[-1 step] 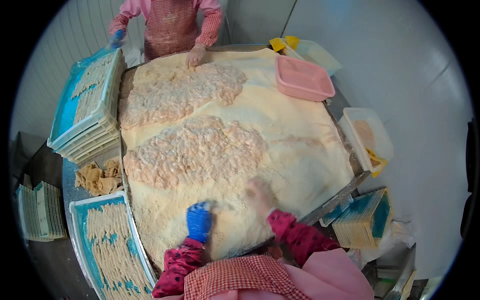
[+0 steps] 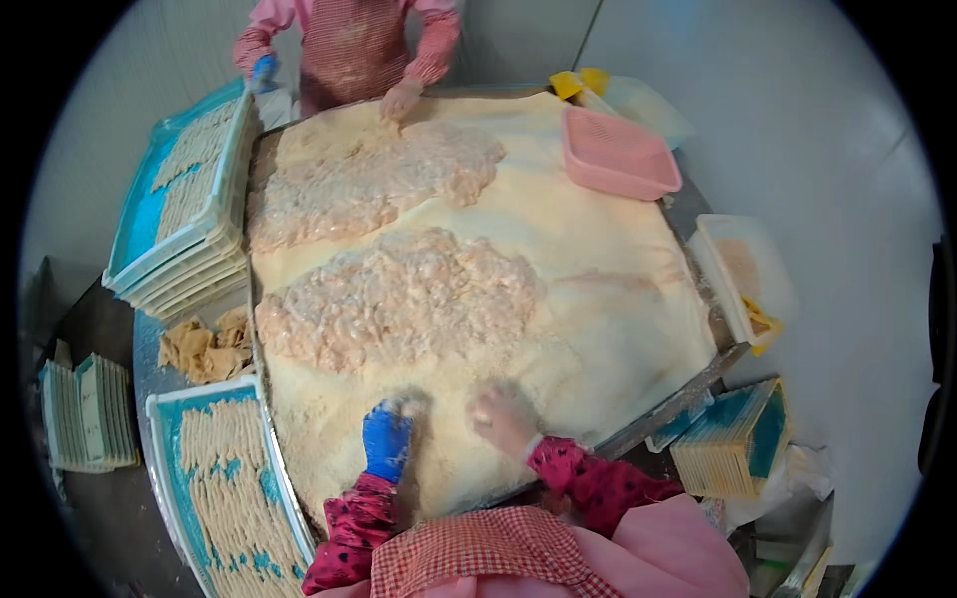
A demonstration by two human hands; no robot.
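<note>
My left hand, in a blue glove, presses palm down into the pale crumb bed near the table's front edge, fingertips sunk in the crumbs. My right hand, coated in crumbs and blurred by motion, lies spread on the crumbs a hand's width to the right. Neither hand visibly holds anything. Just beyond both hands lies a wide heap of pinkish shredded pieces. A second such heap lies farther back. A blue tray of crumbed strips sits left of my left hand.
Another person in a pink apron works at the far edge, one hand on the crumbs. Stacked blue trays stand far left, a pink basket far right, a clear tub at the right edge, brownish cloths beside the trays.
</note>
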